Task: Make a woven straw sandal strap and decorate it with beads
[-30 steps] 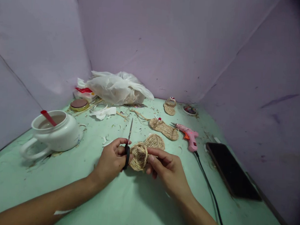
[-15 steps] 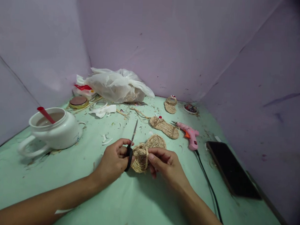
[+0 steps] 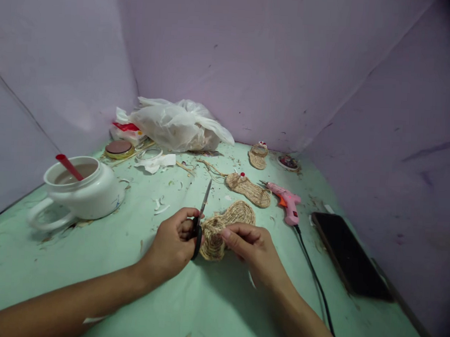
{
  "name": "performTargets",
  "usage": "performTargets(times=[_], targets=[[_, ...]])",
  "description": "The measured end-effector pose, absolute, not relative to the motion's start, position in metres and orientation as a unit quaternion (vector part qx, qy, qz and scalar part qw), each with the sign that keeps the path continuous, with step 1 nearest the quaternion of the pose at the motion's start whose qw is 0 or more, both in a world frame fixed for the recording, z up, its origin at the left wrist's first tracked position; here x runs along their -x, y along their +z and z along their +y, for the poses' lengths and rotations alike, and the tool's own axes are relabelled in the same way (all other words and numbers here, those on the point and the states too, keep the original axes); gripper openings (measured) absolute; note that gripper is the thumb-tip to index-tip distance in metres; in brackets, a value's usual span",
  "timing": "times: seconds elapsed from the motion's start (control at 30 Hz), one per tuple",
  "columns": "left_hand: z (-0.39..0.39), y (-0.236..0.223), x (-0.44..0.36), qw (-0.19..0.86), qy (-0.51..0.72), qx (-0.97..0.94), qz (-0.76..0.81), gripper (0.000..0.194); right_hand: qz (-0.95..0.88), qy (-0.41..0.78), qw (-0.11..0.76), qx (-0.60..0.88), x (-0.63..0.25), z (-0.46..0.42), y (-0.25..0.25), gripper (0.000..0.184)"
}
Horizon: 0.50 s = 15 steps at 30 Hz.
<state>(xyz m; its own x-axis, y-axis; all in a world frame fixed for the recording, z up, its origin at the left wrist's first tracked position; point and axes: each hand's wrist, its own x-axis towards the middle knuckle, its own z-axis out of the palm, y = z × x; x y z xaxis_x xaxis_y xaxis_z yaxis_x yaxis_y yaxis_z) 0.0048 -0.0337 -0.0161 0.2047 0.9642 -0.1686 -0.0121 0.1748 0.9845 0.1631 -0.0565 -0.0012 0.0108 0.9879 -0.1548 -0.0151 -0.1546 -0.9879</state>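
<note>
Turned a little, the woven piece [image 3: 241, 215] shows more of its far lobe than a moment ago, and the scissors [image 3: 198, 237] lean further right. Both forearms reach in low over the green table [image 3: 159, 304], converging at the piece. The left hand [image 3: 172, 243] is palm-inward, fingers curled around the scissors' black handles, blades pointing up and away. The right hand [image 3: 257, 247] bends inward, thumb and forefinger pinching the piece's near part. This piece lies between the hands, its near lobe beside the left fingers, its far lobe beyond the right fingertips. Around them are the plastic bag [image 3: 170, 126] at the back, the mug [image 3: 93, 197] at left, the phone [image 3: 350, 258] and glue gun [image 3: 290, 206] at right, and the woven sole [image 3: 251, 189] beyond. Print on the red-and-white packet [image 3: 127, 133] is too small to read.
</note>
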Motion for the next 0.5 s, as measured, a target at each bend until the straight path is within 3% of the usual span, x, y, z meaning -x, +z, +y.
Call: performTargets(times=[0.5], targets=[[-0.0365,-0.021,-0.0031,0.559,0.45,-0.528,0.453,0.037,-0.468,0.57,0.444,0.509,-0.1685,-0.0598,-0.0042,0.031]])
